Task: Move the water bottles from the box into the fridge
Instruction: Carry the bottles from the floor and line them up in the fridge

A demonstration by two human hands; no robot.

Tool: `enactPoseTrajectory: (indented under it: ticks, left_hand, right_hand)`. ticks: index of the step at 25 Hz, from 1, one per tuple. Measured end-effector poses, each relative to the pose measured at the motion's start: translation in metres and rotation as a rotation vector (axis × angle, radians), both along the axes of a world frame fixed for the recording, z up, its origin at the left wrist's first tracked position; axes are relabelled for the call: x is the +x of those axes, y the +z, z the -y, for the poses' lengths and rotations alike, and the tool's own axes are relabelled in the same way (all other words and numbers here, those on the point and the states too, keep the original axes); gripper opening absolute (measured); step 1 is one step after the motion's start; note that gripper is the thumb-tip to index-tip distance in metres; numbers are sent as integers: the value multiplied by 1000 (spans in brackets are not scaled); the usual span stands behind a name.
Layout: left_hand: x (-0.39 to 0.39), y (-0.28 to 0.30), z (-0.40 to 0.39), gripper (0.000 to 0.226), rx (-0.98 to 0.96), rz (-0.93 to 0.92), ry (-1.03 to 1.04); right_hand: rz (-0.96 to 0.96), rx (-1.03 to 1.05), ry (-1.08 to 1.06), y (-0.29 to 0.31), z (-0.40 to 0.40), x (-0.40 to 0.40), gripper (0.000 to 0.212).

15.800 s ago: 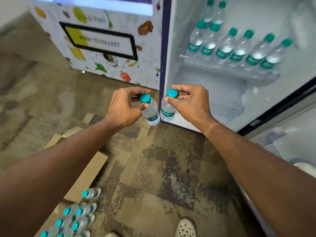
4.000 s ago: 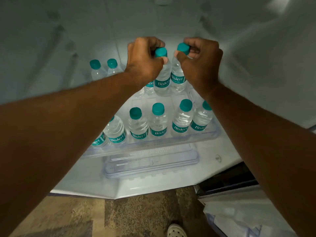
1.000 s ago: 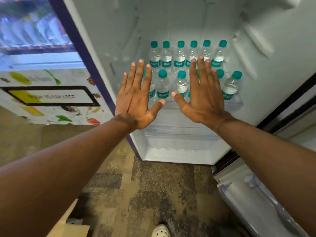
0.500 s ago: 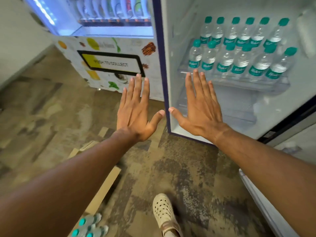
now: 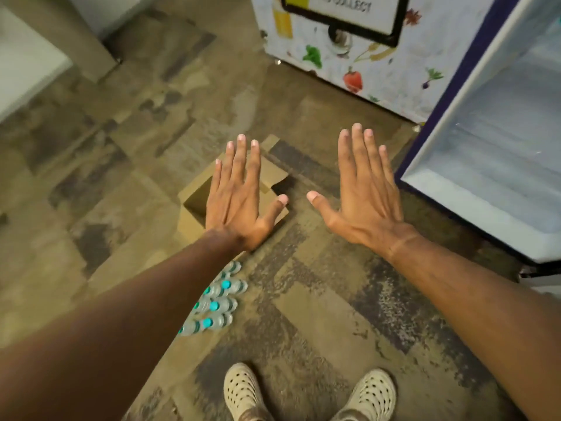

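**Hands empty, bottles low and to the left**

Fingers [image 5: 239,165] straight and spread on the left hand [image 5: 238,202], palm down, nothing in it. Same story on the right hand [image 5: 362,196]: flat, fingers fanned, thumb out, holding nothing. Both hover out in front over the floor [image 5: 318,299], well above it by the look of things.

Now outward. Under the left hand sits the box [image 5: 194,208], its flap open; what's inside is hidden by the hand. The bottles [image 5: 217,302] lie below the left forearm, back toward the body from the fingertips, just left of the shoes [image 5: 243,390]. They look to be lying on their sides in a tight cluster, teal caps showing, long axes running roughly left to right, though the arm covers part of the group. The fridge [image 5: 473,183] stands open at right, near the right hand; no bottles show in the part visible here.

So the left hand is clearly nearer the bottles. My read: next comes a reach down and back, the right hand crossing over to join.
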State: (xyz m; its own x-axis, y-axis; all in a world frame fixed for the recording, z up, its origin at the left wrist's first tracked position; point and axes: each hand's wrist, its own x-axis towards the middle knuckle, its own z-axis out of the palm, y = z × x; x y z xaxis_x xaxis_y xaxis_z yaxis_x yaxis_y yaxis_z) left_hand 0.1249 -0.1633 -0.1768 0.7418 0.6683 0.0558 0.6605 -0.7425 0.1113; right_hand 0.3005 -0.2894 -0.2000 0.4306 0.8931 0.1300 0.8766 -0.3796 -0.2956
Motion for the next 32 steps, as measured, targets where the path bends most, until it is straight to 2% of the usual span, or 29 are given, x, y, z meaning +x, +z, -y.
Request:
enactPoseTrajectory:
  ticks: [7,14,17,21,26,32]
  left_hand:
    - [-158,-63,-20,91,-93,-75,181]
    - [-271,-162,-29,95,-301,-157,311]
    - [-297,-220,-23,91,-456,-189,353]
    - [-322,-296,-16,73,-603,-174,403]
    - [-325,-366,-23,62,-655,-153,382]
    - [-319,-408,-41,51,-651,-141,365]
  right_hand:
    - [-55,-127,196,-56,-42,-125,100]
    - [-179,-242,346,-156,-85,-238,96]
    - [-271,-293,410,-211,-95,-276,87]
    - [-364,-343,413,-285,-105,-314,69]
    - [-441,-368,349,-357,-117,-329,61]
    - [-466,-356,305,-399,-137,-324,59]
